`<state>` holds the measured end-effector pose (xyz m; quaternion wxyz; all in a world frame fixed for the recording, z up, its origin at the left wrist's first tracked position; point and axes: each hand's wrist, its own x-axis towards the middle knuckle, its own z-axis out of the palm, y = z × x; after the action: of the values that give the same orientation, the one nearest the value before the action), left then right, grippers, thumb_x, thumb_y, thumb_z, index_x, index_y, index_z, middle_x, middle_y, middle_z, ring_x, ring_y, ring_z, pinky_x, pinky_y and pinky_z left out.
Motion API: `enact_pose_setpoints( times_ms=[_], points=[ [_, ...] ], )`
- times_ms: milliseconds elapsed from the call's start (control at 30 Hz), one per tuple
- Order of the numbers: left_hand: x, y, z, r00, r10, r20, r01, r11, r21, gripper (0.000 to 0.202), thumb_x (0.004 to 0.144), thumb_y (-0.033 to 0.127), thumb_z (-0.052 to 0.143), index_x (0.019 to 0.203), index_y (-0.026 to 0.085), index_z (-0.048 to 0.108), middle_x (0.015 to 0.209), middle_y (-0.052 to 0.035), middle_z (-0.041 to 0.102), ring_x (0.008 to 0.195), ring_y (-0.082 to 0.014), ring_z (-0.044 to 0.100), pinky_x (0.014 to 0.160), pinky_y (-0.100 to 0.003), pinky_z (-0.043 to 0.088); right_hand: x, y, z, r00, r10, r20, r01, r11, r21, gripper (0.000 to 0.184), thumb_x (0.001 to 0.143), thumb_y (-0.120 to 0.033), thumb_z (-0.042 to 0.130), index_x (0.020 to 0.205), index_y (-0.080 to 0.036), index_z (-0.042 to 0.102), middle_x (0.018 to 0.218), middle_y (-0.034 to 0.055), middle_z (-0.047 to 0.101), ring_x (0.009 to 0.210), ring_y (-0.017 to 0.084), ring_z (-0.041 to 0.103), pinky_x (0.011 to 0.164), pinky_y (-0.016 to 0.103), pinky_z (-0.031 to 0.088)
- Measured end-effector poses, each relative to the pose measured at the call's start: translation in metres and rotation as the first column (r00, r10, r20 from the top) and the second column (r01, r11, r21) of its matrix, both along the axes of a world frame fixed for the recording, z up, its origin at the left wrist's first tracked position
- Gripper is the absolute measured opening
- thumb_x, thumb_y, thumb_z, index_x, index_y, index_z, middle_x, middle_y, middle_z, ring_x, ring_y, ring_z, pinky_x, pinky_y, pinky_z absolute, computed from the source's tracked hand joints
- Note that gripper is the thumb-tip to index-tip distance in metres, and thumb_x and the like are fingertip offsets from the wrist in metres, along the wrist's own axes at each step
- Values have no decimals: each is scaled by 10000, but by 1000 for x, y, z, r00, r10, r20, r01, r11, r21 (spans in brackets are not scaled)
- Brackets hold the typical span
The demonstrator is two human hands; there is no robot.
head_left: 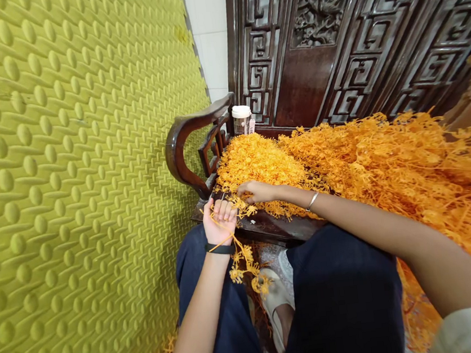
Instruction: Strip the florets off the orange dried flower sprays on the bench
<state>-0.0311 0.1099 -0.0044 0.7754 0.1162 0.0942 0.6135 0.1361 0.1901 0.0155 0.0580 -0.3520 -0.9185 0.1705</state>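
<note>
A big heap of orange plastic flower strands (344,158) covers the seat of a dark carved wooden bench (267,227). My left hand (220,219) is closed around an orange strand (240,258) that hangs down over my dark trousers. My right hand (254,191) reaches into the near left edge of the heap, fingers curled on the orange pieces there. A silver bangle sits on my right wrist and a black band on my left.
A yellow-green foam mat with raised bumps (69,178) stands upright along the left. A white-lidded jar (241,119) stands at the bench's back corner by the curved armrest (185,148). More orange strands lie on the floor at my feet (278,296).
</note>
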Motion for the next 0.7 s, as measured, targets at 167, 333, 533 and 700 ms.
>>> enact_pose_setpoints(
  times_ms=[167,333,533,700],
  points=[
    [-2,3,-5,998,59,-7,-58,998,35,414,881,255,400,506,188,238,439,61,175,378,-59,253,404,-194,264,-5,-15,24,928,-129,-349,76,984,-161,239,834,-71,414,914,-132,631,998,72,646,966,152,581,895,345,431],
    [-1,4,-5,999,40,1,-40,999,2,406,887,264,375,507,186,255,439,60,185,381,-60,263,410,-197,271,-15,-39,47,920,-54,-389,-61,959,-276,282,787,-361,606,966,-145,622,942,50,657,873,143,591,800,283,451],
    [-1,1,0,1000,-29,12,29,999,-20,413,893,236,334,497,188,225,428,60,174,376,-61,233,405,-199,256,-19,-38,39,936,-28,-351,-29,987,-156,186,779,-283,603,684,-122,614,645,-3,586,633,106,515,637,237,389],
    [3,-2,5,999,-35,2,35,999,-38,437,891,209,327,488,192,159,407,63,115,360,-63,191,392,-198,238,-29,-39,39,855,-303,-422,204,943,-265,141,709,-184,640,590,-118,602,563,-14,555,576,101,494,610,245,375]
  ],
)
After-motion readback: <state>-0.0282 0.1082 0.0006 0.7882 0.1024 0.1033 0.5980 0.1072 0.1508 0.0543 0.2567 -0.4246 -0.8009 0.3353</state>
